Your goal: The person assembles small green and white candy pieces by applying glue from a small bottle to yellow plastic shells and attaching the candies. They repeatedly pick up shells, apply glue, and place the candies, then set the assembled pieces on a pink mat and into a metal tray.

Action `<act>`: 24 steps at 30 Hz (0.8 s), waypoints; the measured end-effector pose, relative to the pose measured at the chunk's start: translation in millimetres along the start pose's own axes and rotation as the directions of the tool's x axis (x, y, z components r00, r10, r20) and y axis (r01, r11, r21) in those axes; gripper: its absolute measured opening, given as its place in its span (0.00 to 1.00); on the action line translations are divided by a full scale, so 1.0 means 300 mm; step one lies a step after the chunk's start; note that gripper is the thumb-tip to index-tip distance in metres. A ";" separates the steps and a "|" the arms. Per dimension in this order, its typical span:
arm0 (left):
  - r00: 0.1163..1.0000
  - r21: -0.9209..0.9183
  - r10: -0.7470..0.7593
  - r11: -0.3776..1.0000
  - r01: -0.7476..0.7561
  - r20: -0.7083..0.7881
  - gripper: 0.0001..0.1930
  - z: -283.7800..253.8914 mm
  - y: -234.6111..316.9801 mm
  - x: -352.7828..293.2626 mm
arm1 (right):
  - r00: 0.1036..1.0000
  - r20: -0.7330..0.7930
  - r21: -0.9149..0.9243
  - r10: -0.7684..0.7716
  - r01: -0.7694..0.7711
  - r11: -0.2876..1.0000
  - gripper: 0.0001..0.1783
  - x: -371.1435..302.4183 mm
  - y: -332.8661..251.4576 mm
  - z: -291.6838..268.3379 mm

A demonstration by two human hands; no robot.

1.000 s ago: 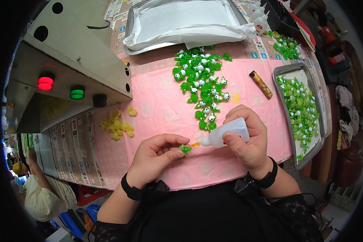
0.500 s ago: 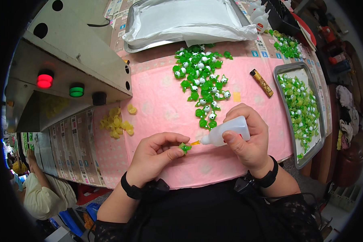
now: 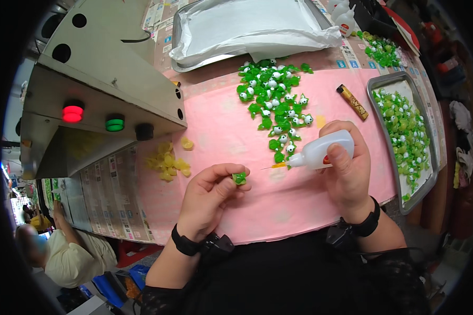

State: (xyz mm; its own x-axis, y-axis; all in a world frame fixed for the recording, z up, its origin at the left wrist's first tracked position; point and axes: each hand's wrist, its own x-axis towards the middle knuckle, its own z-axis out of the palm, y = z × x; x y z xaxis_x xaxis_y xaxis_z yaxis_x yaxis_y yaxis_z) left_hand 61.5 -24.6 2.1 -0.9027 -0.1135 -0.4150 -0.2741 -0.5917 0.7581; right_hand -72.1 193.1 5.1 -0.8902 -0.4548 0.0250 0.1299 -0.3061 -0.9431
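Between the thumb and fingers of my left hand (image 3: pixel 210 194) is a small green plastic piece (image 3: pixel 239 178). My right hand (image 3: pixel 349 173) is wrapped round a translucent squeeze bottle (image 3: pixel 326 150) with a yellow-based needle tip (image 3: pixel 275 166). The bottle lies tilted, its thin needle pointing left toward the green piece, with a gap between them. Beyond my hands, a heap of green pieces with white eyeballs (image 3: pixel 273 94) spreads over the pink sheet (image 3: pixel 215 131). Left of my left hand sits a small pile of yellow translucent caps (image 3: pixel 165 161).
A paper-lined metal tray (image 3: pixel 181 65) stands at the back. At right, another metal tray (image 3: pixel 432 178) holds many green pieces. A gold-and-black tube (image 3: pixel 352 102) lies near it. A machine housing (image 3: pixel 115 94) with red and green lights overhangs the left. A co-worker (image 3: pixel 79 257) is at far left.
The bottle in my right hand has drawn back to the right, so its needle is now apart from the green piece. My left hand still holds the piece, slightly turned.
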 end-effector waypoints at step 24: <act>0.991 -0.358 0.136 0.926 -0.119 0.021 0.07 -0.031 -0.024 0.015 | 0.940 0.341 -0.248 -0.006 0.096 0.964 0.23 0.005 -0.017 0.018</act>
State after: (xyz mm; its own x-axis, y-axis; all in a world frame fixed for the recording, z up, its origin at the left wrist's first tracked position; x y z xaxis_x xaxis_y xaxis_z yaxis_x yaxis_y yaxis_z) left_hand 62.5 -28.3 -10.1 -0.9383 -0.1761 -0.2975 -0.0272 -0.8202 0.5714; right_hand -71.7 189.4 11.7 -0.6890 -0.7108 0.1418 -0.0680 -0.1313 -0.9890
